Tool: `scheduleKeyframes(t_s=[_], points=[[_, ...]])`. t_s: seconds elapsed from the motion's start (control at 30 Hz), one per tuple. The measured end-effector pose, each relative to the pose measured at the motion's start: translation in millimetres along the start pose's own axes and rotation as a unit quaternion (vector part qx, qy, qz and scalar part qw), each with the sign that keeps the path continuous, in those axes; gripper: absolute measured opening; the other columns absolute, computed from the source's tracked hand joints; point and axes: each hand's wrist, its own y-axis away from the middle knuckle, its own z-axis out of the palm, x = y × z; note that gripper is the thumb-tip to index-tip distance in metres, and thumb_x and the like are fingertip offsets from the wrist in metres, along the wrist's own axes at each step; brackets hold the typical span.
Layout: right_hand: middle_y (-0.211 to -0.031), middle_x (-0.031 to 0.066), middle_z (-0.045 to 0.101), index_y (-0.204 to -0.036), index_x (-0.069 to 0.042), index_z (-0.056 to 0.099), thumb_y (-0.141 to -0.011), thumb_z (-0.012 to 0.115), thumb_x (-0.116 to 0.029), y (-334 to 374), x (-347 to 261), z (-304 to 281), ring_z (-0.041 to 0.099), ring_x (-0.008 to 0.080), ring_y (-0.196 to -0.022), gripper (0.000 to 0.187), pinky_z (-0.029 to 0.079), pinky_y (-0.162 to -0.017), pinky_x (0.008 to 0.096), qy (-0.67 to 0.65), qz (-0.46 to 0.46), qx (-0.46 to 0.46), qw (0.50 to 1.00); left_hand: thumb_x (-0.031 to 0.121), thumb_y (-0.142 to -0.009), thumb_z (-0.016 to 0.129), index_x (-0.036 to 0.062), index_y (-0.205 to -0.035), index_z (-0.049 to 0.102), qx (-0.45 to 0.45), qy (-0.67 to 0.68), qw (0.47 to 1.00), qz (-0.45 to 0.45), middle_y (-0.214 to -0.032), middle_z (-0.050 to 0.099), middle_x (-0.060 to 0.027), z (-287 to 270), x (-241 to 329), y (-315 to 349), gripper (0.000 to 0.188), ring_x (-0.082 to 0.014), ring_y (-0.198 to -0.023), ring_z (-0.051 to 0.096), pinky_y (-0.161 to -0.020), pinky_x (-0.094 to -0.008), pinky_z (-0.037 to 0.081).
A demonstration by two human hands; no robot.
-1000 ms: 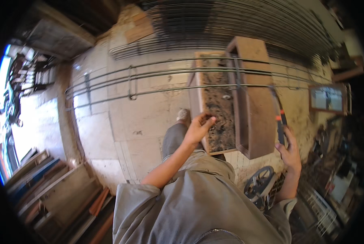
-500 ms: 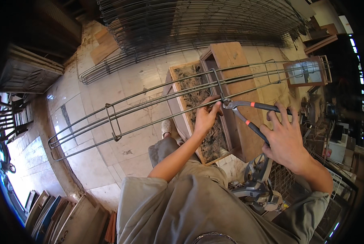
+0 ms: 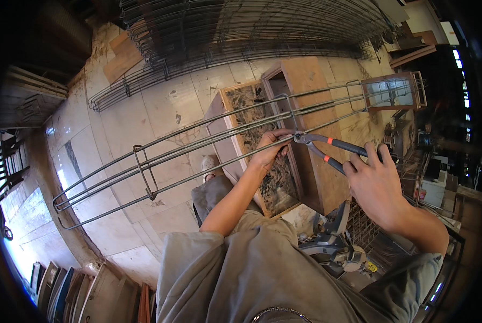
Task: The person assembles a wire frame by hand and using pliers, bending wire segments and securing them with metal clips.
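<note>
A long cage of steel reinforcing bars (image 3: 208, 168) stretches across in front of me, with bent wire stirrups (image 3: 145, 171) around its bars. My left hand (image 3: 268, 151) is closed around the near bar, its fingertips beside the middle stirrup (image 3: 290, 114). Just right of those fingers, the jaws of the pincers (image 3: 308, 139) meet the joint of bar and stirrup. My right hand (image 3: 375, 185) grips the pincers' black handles with orange bands, fingers bent over the upper one. Whether the jaws hold a tie wire is too small to tell.
Under the cage stand a wooden box (image 3: 311, 177) and a tray of dark scraps (image 3: 270, 177). A stack of similar steel cages (image 3: 241, 32) lies at the far side. Near my right leg sits a grey power tool (image 3: 332, 239). Boards (image 3: 92, 293) lean at the lower left.
The pincers' handles have come closer together, and my right hand has turned slightly with them. My left hand stays at the same joint. The whole view has shifted a little.
</note>
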Motion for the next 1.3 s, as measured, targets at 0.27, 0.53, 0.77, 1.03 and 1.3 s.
scheduleKeyframes(t_s=[0.27,0.53,0.77,1.03,1.3], points=[[-0.100,0.0089,0.065,-0.099,-0.005,0.066,-0.075,0.069,-0.016,0,12,4,0.054,0.0302,-0.113,0.028,0.038,-0.096,0.0427,-0.022,-0.011,0.030,0.999,0.008,-0.093,0.066,-0.0007,-0.104,0.070,-0.060,0.040,0.997,0.026,-0.078,0.065,-0.0017,-4,1,-10,0.014,-0.0052,-0.052,0.047,-0.046,-0.0204,0.033],[-0.098,0.0097,0.065,-0.099,-0.004,0.067,-0.076,0.067,-0.014,-2,8,3,0.053,0.0315,-0.113,0.026,0.039,-0.096,0.0465,-0.003,-0.007,0.033,0.999,0.005,-0.093,0.065,-0.0019,-0.107,0.067,-0.043,0.048,0.997,0.047,-0.076,0.062,-0.0013,-4,-12,-15,0.016,-0.0055,-0.053,0.046,-0.047,-0.0211,0.035],[-0.102,0.0115,0.061,-0.095,-0.005,0.066,-0.078,0.064,-0.014,3,0,6,0.053,0.0329,-0.114,0.020,0.041,-0.096,0.0501,0.045,-0.012,0.088,0.995,0.008,-0.092,0.067,0.0005,-0.123,0.055,0.003,-0.087,0.994,0.070,-0.079,0.059,-0.0026,25,3,26,0.034,-0.0059,-0.057,0.051,-0.049,-0.0223,0.039],[-0.101,0.0118,0.055,-0.092,-0.005,0.065,-0.077,0.065,-0.015,4,9,20,0.053,0.0338,-0.113,0.018,0.041,-0.095,0.0516,0.074,-0.015,0.127,0.989,0.005,-0.087,0.072,0.0017,-0.116,0.054,0.135,-0.231,0.938,0.219,-0.090,0.058,-0.0027,32,-22,24,0.035,-0.0056,-0.064,0.051,-0.056,-0.0230,0.043],[-0.100,0.0120,0.052,-0.092,-0.005,0.064,-0.083,0.067,-0.021,3,22,32,0.055,0.0355,-0.105,0.019,0.047,-0.089,0.0465,0.022,-0.041,0.109,0.993,0.007,-0.085,0.076,0.0035,-0.110,0.064,0.140,-0.254,0.930,0.227,-0.089,0.060,0.0001,27,-25,15,0.028,-0.0056,-0.066,0.049,-0.060,-0.0228,0.042]])
